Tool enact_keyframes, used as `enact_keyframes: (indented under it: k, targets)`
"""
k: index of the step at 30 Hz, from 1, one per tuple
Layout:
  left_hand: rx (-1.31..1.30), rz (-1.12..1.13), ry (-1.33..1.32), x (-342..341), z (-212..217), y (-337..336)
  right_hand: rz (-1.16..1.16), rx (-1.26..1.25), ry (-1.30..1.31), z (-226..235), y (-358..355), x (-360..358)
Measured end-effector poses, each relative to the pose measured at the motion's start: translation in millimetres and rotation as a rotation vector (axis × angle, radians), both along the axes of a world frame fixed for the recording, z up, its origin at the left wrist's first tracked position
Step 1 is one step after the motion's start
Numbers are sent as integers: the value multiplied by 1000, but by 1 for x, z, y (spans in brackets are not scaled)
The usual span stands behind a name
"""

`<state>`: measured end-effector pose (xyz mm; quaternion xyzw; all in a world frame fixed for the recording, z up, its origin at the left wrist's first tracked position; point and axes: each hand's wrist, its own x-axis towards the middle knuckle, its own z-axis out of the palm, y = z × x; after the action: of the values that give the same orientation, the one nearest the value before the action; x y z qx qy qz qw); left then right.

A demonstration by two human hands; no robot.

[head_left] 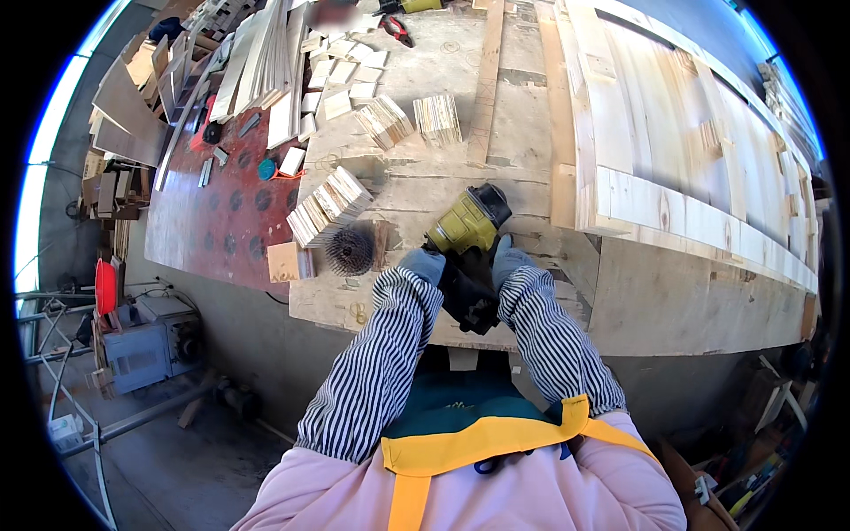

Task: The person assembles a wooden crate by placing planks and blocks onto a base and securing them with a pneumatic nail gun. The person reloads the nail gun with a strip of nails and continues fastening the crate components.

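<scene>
both gloved hands close on the yellow nail gun [467, 226] near the workbench [531, 133] front edge: left hand [423, 263] at its side, right hand [509, 258] opposite. it looks heavy and rigid, best gripped by the handle. a nail coil [349, 250] lies just left.

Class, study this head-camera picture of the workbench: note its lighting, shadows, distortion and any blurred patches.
Head view: strong daylight, with hard shadows beside the wood-block stacks and the yellow nail gun; fisheye bending curves the pale plank panel and the workbench edge; a black rim with a blue fringe rings the picture; a small smeared patch sits at top centre; both gloved hands, left hand and right hand, look sharp.
</scene>
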<state>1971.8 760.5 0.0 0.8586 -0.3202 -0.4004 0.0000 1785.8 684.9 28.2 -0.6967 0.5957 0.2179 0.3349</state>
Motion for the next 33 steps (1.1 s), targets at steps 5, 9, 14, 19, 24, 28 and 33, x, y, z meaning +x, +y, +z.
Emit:
enact_keyframes:
  k: [5, 9, 14, 19, 24, 28, 33]
  targets:
    - [46, -931, -242, 37, 21, -17, 18, 15, -33, 6, 0, 7]
    - [-43, -317, -211, 81, 35, -13, 33, 2, -41, 14, 2, 7]
    - [-447, 378, -201, 58, 26, 57, 85, -28, -34, 8, 1, -1]
    - [-612, 33, -212, -10, 22, 91, 102, -207, -19, -20, 11, -5]
    - [-676, -365, -360, 5, 15, 66, 100, -184, -18, -24, 9, -3]
    - [-593, 348, -114, 48, 21, 42, 71, -179, -45, -23, 13, -1]
    - [-498, 322, 83, 61, 48, 56, -24, -447, -343, -16, 23, -20]
